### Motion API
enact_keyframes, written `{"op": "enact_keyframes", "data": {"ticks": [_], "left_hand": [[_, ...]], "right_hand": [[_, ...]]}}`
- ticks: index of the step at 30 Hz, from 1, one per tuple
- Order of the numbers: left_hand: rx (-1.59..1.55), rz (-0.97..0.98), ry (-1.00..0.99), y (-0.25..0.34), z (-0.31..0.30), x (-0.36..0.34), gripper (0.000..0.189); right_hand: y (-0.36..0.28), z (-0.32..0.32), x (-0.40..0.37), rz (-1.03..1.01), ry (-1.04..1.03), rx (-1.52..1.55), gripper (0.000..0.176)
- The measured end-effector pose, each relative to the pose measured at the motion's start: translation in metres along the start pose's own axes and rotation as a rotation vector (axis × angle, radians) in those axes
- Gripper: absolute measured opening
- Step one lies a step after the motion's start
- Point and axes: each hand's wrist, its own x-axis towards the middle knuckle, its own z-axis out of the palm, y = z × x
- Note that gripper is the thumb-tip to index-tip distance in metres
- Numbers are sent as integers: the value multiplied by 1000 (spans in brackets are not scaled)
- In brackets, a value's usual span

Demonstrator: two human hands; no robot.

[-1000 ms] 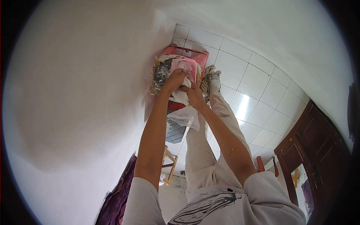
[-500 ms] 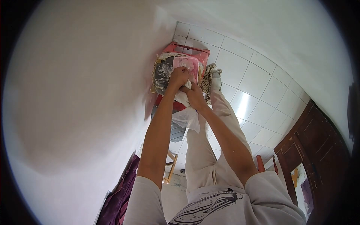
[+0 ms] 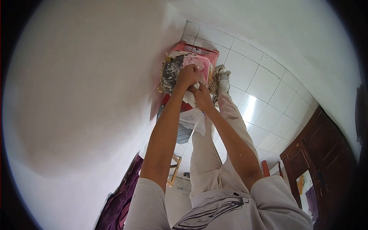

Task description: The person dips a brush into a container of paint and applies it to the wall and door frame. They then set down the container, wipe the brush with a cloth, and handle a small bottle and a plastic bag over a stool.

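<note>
My left hand (image 3: 188, 76) is closed at the near side of a pink plastic tub (image 3: 207, 68) that has white paste in it. Just below it, my right hand (image 3: 203, 97) is wrapped around the gathered white part of a clear plastic bag (image 3: 193, 119). The bag's loose end hangs down toward my leg. My left fingers pinch at the bag's upper end; exactly what they grip there is partly hidden. The tub rests on a dark, white-spattered surface (image 3: 171, 74) on top of a red plastic stool (image 3: 214, 55).
A pale wall (image 3: 88, 96) rises close on the left. White floor tiles (image 3: 245, 69) lie ahead and to the right. My foot and a patterned cloth (image 3: 217, 80) are right of the stool. A dark wooden door (image 3: 322, 142) stands at right; purple fabric (image 3: 119, 195) hangs lower left.
The stool and tub appear slightly farther right as the view shifts. My left hand has moved a little up and right over the tub's near side; my right hand keeps its hold.
</note>
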Motion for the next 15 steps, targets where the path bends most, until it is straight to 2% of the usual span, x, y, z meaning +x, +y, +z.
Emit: {"op": "enact_keyframes", "data": {"ticks": [3, 10, 13, 15], "left_hand": [[10, -38, 73, 2, 3, -2, 30], [-21, -9, 90, 5, 1, -7, 31], [-49, -14, 152, 4, 3, -10, 32], [-62, 24, 129, 5, 3, -13, 36]], "right_hand": [[0, 3, -2, 14, 18, 26, 30], [-26, -2, -17, 17, 36, -81, 32], [-18, 0, -16, 65, 30, -16, 32], [-14, 3, -20, 42, 37, 219, 32]]}}
